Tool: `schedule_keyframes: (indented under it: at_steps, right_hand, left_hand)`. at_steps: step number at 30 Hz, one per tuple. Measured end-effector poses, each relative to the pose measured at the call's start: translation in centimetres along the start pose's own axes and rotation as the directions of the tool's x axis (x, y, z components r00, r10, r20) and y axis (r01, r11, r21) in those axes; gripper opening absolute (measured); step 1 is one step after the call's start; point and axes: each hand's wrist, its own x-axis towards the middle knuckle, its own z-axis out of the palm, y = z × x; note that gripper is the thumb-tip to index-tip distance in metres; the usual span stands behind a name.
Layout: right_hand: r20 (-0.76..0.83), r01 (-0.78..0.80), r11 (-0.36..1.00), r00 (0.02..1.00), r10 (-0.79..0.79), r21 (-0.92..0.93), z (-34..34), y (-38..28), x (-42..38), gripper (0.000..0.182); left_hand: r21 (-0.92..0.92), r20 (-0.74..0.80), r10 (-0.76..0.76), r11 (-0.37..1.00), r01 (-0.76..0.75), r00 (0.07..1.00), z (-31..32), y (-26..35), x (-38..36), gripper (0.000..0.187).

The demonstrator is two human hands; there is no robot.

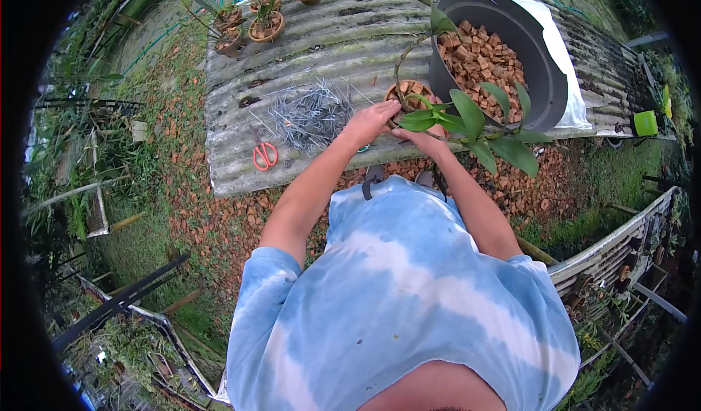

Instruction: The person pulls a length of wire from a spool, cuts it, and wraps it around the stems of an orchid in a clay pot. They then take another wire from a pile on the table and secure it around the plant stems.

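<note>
A potted orchid stands on the corrugated sheet in front of me, its small clay pot (398, 90) filled with brick chunks. Broad green leaves (471, 115) lean out to the right, and a bare stem (399, 60) curves upward. My left hand (371, 124) closes its fingers at the near left side of the potted orchid. From the right, my right hand (425, 142) also closes on it, fingers partly hidden by leaves. Beside my left hand lies a tangled heap of metal wires (314, 117). Orange-handled scissors (265, 155) rest farther left.
A large dark tub (544, 93) holds brick chunks (482, 57), close to the orchid's right. A white sack (566, 68) lies beneath or behind it. Several small potted plants (266, 25) stand at the far left of the corrugated sheet (234, 112). A green container (645, 123) is at right.
</note>
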Motion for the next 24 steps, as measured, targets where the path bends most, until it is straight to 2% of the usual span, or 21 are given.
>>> schedule_keyframes:
  at_steps: [2,4,5,10,11,13,14,16,20,24]
  right_hand:
    - [-0.041,0.017,0.989,0.999,-0.023,-0.15,0.1,1.3,0.6,0.137]
    - [-0.053,0.034,0.977,0.998,-0.046,-0.209,-0.1,1.3,0.6,0.137]
    - [-0.042,0.034,0.979,0.998,-0.044,-0.199,-0.2,1.3,0.5,0.138]
    - [0.036,-0.026,0.995,0.999,0.023,0.091,-0.9,-1.4,-1.3,0.135]
    - [0.013,-0.014,0.997,1.0,0.013,0.079,-1.1,-1.4,-1.5,0.133]
    - [-0.119,0.059,0.998,0.991,-0.062,-0.026,-0.8,0.2,-1.3,0.115]
    - [-0.222,0.111,0.986,0.966,-0.136,-0.124,0.2,2.1,-0.7,0.099]
    - [-0.302,0.174,0.955,0.922,-0.244,-0.241,0.6,3.2,-0.4,0.084]
    - [-0.249,0.242,0.906,0.907,-0.338,-0.348,0.8,4.8,0.5,0.085]
    - [-0.181,0.249,0.906,0.929,-0.323,-0.342,0.1,5.9,0.8,0.084]
  left_hand:
    - [-0.017,-0.012,0.013,1.0,-0.013,1.0,0.1,0.1,0.0,0.074]
    - [-0.015,-0.015,0.025,1.0,-0.025,1.0,-0.1,0.1,0.2,0.074]
    - [-0.005,-0.012,0.028,1.0,-0.028,1.0,-0.2,0.1,0.2,0.074]
    - [-0.001,-0.02,0.013,1.0,-0.013,1.0,0.7,-0.8,-0.1,0.073]
    - [0.019,-0.023,0.02,1.0,-0.02,1.0,1.1,-1.0,-0.2,0.074]
    - [0.078,-0.027,0.025,0.997,-0.022,0.999,0.9,-0.7,-0.2,0.075]
    - [0.117,-0.027,0.022,0.993,-0.019,0.999,0.6,-0.4,-0.1,0.075]
    - [0.167,-0.029,0.007,0.986,-0.002,1.0,0.3,-0.1,0.0,0.076]
    - [0.187,-0.06,-0.001,0.982,0.012,0.998,0.2,0.3,-0.1,0.078]
    - [0.207,-0.043,0.004,0.978,0.005,0.999,-0.4,0.8,0.0,0.078]
